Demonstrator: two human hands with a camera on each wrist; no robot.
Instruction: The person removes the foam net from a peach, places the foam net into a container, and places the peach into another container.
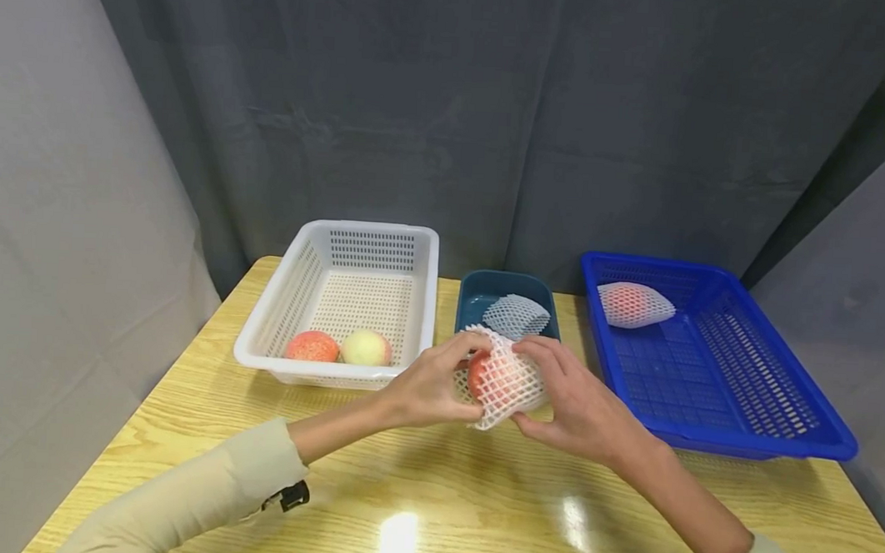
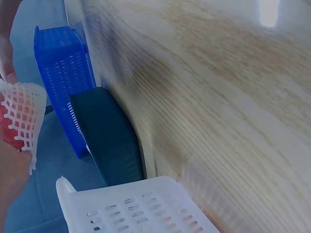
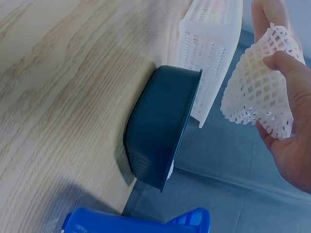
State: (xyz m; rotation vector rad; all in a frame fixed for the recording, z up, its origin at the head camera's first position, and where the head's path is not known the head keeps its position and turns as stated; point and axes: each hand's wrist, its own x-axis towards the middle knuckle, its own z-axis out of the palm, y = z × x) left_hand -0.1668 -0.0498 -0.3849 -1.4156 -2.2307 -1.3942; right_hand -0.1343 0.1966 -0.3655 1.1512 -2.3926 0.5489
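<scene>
A red and pale-yellow apple (image 1: 478,375) sits inside a white foam net sleeve (image 1: 510,382), held above the table between both hands. Its red side shows at the sleeve's open left end. My left hand (image 1: 437,383) grips that end, thumb below and fingers above. On the opposite side, my right hand (image 1: 582,402) pinches the sleeve between thumb and fingers. In the right wrist view the sleeve (image 3: 260,80) hangs wide around the pale side of the fruit. The left wrist view shows red skin through the mesh (image 2: 26,109).
At left, a white basket (image 1: 258,352) holds two apples (image 1: 312,346). Behind the hands, a dark teal bin (image 1: 480,280) contains foam net sleeves (image 1: 517,315). A blue basket (image 1: 712,437) at right holds one netted fruit (image 1: 635,305). All three stand on the wooden table (image 1: 327,479).
</scene>
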